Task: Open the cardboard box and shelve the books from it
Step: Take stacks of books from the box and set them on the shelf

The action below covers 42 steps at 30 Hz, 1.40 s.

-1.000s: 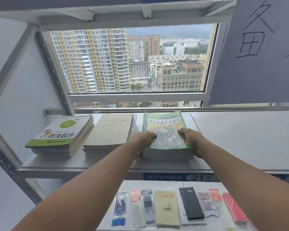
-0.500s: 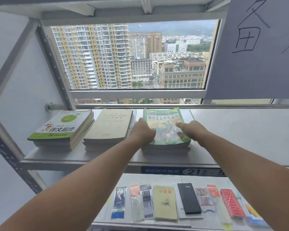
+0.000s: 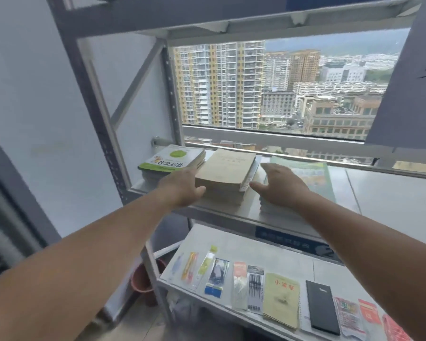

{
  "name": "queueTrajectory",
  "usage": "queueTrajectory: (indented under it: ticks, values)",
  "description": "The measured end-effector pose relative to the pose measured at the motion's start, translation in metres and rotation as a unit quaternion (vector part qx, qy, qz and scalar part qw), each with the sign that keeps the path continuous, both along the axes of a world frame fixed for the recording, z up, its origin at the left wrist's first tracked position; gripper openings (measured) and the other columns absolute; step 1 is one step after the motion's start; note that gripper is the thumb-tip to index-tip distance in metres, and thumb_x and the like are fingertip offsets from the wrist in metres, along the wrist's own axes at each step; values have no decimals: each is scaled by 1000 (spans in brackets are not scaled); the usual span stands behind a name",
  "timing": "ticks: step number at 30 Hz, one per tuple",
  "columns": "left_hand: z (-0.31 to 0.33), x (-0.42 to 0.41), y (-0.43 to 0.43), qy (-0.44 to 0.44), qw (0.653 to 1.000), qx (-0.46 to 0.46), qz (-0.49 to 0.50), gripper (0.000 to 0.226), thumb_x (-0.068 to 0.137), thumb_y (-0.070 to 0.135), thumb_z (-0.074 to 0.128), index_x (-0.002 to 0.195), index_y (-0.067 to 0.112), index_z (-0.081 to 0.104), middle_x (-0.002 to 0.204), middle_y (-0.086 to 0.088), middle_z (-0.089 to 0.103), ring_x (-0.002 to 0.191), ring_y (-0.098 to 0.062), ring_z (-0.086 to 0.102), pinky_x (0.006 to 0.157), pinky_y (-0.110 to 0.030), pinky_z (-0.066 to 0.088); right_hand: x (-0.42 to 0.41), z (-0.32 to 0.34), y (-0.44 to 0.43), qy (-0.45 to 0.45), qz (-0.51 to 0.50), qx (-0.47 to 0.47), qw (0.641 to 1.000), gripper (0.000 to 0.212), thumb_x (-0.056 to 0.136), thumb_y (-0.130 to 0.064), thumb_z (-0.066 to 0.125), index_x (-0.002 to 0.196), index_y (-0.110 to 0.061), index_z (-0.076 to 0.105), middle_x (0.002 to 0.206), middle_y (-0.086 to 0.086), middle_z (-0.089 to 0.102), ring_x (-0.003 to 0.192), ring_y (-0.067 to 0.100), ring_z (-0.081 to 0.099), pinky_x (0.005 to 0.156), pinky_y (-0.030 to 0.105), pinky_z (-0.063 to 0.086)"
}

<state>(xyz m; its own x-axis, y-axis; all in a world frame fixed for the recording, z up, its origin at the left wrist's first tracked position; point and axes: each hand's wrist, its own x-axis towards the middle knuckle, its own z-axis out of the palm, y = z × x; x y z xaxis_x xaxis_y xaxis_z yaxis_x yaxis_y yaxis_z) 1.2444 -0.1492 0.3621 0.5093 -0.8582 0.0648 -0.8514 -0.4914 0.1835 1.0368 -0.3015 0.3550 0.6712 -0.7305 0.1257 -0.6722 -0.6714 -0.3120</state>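
Three flat book stacks sit on the grey metal shelf (image 3: 379, 190) — glossy green-white stack (image 3: 172, 161), then left hand (image 3: 182, 190), seemingly touching the matte tan stack (image 3: 228, 169); right hand (image 3: 282, 187) spread, covering the blurred green stack (image 3: 310, 175)

Upper shelf (image 3: 379, 193): three book stacks side by side, lying flat before the window (image 3: 280, 87). Left stack (image 3: 172, 161) nearest the frame upright; middle stack (image 3: 228, 172) just beside it; right stack (image 3: 305, 178) apart by a narrow gap. Left hand (image 3: 182, 189) at the middle stack's near left corner; right hand (image 3: 279, 185) over the gap and the right stack's near left part. Lower shelf (image 3: 256, 247), below and nearer: row of stationery packets (image 3: 255, 289), a notebook (image 3: 282, 300) right of them. Bucket (image 3: 142, 279) on the floor, left of the lower shelf.
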Motion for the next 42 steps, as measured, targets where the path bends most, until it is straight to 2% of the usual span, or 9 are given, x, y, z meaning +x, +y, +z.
queueTrajectory:
  ticks: [7,13,15,20,25,32,36,39,42]
  values:
    - [-12,64,156,13,989,22,148,66,99,48,54,158,21,40,162,-6,47,145,-30,49,113,-46,45,100,-11,101,22,141,-12,990,74,100,-54,58,159,-13,41,163,11,47,149,29,43,119,41,40]
    - [-36,117,316,49,963,51,258,76,103,50,49,167,19,23,172,-6,29,151,-30,41,117,-48,41,195,-28,227,40,248,-9,968,91,91,-71,54,163,-18,36,167,4,43,153,26,41,120,41,40]
    - [-46,129,378,57,954,63,289,76,105,50,48,168,18,21,174,-5,25,152,-30,40,117,-46,42,227,-37,280,54,283,1,958,89,95,-65,56,165,-16,32,170,3,38,154,25,40,122,40,38]
    - [-75,158,535,59,922,92,370,68,101,52,51,158,17,39,163,-7,42,143,-31,49,107,-47,49,299,-63,418,87,367,20,926,86,100,-60,55,167,-15,27,172,3,34,157,24,34,123,41,34]
    - [-101,170,657,95,888,98,438,70,101,51,52,158,15,39,163,-10,42,145,-32,48,111,-47,47,349,-89,531,120,430,60,893,86,101,-60,56,168,-16,24,171,5,35,154,27,38,118,43,39]
    - [-163,195,740,182,840,91,503,70,100,52,56,159,17,40,164,-9,42,145,-32,49,112,-43,46,412,-145,623,207,473,112,849,67,102,-45,59,159,-14,40,158,11,51,139,33,53,108,43,47]
    - [-214,224,767,249,801,78,540,72,102,47,59,161,12,38,163,-12,45,142,-31,52,106,-36,46,462,-203,654,234,481,149,831,79,90,-63,60,152,-16,47,152,9,57,131,31,58,101,40,51]
    - [-257,256,785,299,763,68,569,70,101,47,59,159,12,40,158,-11,52,135,-30,57,101,-35,50,503,-253,669,267,467,197,820,72,97,-52,65,153,-11,46,153,11,56,133,30,57,97,36,47]
    - [-303,280,791,361,718,48,593,69,101,46,61,158,13,42,160,-10,50,139,-29,54,107,-34,47,538,-297,679,322,453,247,794,49,105,-35,61,144,-6,55,138,11,63,107,21,58,80,26,43]
